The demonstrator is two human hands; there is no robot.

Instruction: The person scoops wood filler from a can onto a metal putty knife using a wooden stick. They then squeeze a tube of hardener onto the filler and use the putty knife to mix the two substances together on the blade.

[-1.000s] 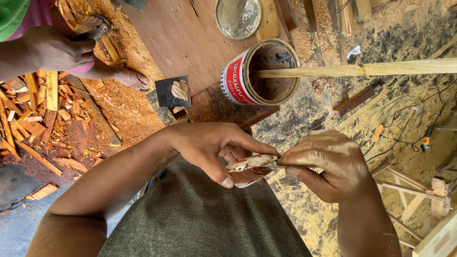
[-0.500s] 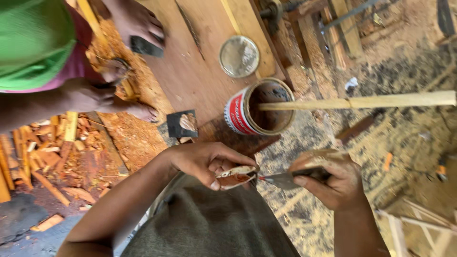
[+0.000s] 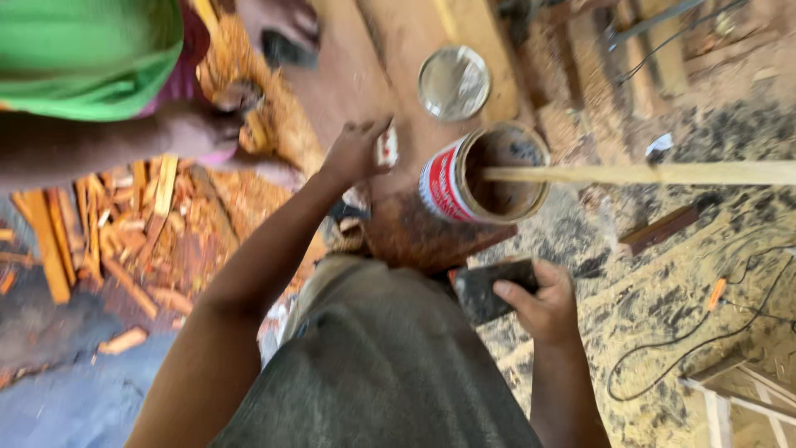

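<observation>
Apparently mid-gluing, the left hand (image 3: 355, 152) pinches a small pale wooden piece (image 3: 386, 146) beside the open red-and-white glue tin (image 3: 481, 176), while the right hand (image 3: 543, 303) grips a dark flat block (image 3: 489, 289), so steady placement comes next.
</observation>
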